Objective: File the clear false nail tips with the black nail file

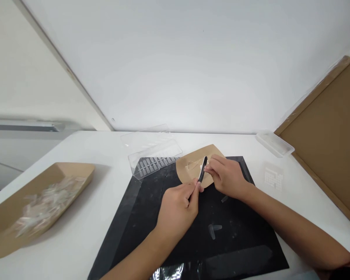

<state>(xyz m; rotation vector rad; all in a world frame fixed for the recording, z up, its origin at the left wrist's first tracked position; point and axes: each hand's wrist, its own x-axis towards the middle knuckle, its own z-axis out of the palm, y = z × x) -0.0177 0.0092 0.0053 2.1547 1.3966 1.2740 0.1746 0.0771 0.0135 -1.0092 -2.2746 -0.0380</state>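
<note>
My left hand [177, 208] is closed in a pinch on the lower end of a slim black nail file [203, 169], which points up and away from me. My right hand [225, 175] is closed, its fingertips pinched on a small clear nail tip [207, 165] held against the file's upper part. Both hands hover over a black mat [151, 217], just in front of a small brown paper tray [189, 167]. Two loose clear nail tips [213, 230] lie on the mat near me, and another nail tip [224, 199] lies under my right wrist.
An open clear plastic box [154, 157] with rows of nail tips stands behind the mat. A large brown paper tray [41, 202] full of clear tips sits at left. A clear lid [274, 144], a small clear grid piece [273, 179] and a brown board [329, 136] are at right.
</note>
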